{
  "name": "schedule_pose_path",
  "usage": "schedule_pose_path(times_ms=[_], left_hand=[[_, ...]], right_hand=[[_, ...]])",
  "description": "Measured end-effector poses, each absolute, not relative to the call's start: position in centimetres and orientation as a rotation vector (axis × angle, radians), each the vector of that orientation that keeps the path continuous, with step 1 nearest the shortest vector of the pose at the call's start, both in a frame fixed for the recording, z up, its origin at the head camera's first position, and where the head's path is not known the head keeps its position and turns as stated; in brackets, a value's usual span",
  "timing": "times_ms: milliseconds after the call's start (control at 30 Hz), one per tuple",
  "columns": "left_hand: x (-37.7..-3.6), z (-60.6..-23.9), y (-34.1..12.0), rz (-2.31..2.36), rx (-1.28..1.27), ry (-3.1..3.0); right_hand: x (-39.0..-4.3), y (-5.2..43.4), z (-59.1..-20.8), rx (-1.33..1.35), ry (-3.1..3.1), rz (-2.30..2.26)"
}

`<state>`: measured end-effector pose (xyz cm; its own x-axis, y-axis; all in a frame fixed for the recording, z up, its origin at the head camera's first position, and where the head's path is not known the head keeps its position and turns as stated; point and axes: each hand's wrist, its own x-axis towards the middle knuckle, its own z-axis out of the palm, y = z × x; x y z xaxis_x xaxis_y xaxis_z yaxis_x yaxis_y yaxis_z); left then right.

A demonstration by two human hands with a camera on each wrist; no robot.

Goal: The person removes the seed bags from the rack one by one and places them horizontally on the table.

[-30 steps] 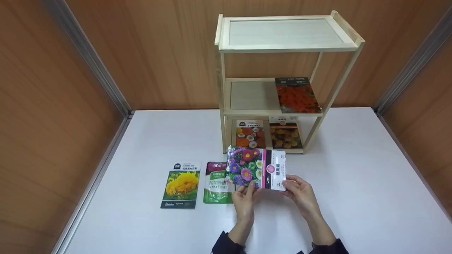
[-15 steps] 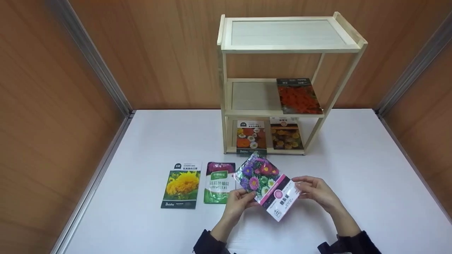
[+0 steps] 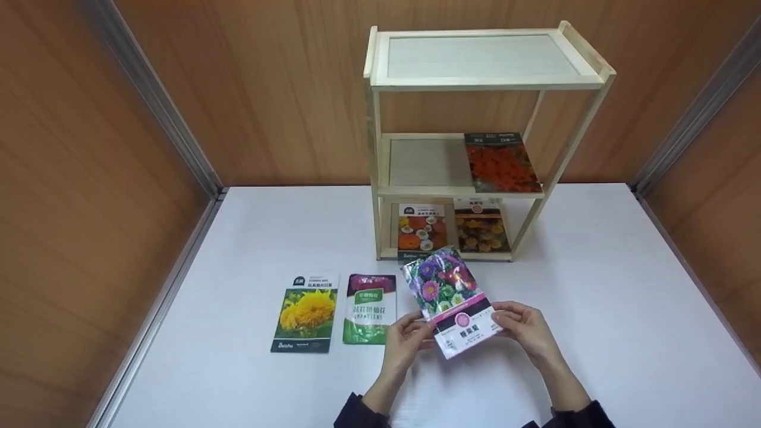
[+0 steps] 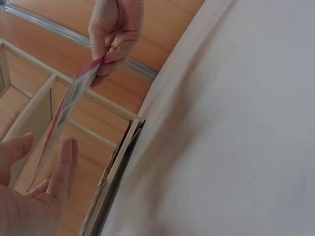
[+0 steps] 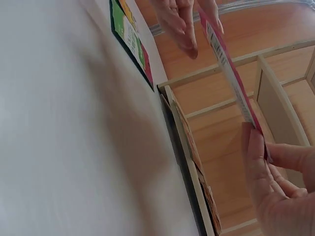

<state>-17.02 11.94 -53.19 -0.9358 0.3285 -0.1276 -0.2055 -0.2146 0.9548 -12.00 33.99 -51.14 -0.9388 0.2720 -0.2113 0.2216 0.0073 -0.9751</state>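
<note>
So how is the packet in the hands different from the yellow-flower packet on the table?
The held packet is off the table, pinched by the left hand and right hand; the yellow-flower packet lies flat on the table, untouched. The held packet sits askew and the yellow-flower packet square. The held packet shows mixed purple and pink blooms with a pink band, the yellow-flower packet one yellow bloom. Both are flower-printed packets.

Print on the seed packet point(image 3: 452, 300) is unreadable.

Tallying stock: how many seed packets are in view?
6: one held in both hands, two on the table, two on the bottom shelf, one on the middle shelf.
</note>
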Motion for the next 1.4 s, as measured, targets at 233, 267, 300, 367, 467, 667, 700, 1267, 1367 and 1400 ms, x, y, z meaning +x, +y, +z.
schedule_pose_path(times_ms=[233,267,300,367,467,667,700,1267,1367,1400], left_hand=[[-16.1,-53.2,12.2,2.159,0.112,2.042],[-16.2,-53.7,12.2,2.135,0.111,2.109],[-16.4,-54.2,12.2,2.110,0.105,2.171],[-16.5,-54.6,12.0,2.068,0.113,2.273],[-16.7,-54.8,11.7,1.996,0.115,2.383],[-17.1,-55.1,11.4,1.859,0.183,2.584],[-17.1,-55.1,11.4,1.818,0.200,2.621],[-17.6,-55.7,12.2,1.138,0.459,3.189],[-17.6,-55.5,12.5,0.988,0.459,3.256],[-17.6,-55.4,12.6,0.939,0.468,3.273]], right_hand=[[-11.6,31.4,-52.7,-0.738,-2.052,2.040],[-11.5,31.2,-52.9,-0.736,-2.042,2.033],[-11.4,31.0,-53.2,-0.733,-2.036,2.027],[-11.3,30.6,-53.8,-0.695,-2.044,2.009],[-11.3,30.2,-54.3,-0.655,-2.074,1.948],[-11.6,29.5,-54.7,-0.632,-2.247,1.774],[-11.7,29.5,-54.8,-0.630,-2.272,1.756],[-12.7,28.4,-55.8,-0.729,-2.571,1.561],[-12.9,28.3,-55.7,-0.721,-2.616,1.498],[-12.9,28.2,-55.6,-0.716,-2.632,1.475]])
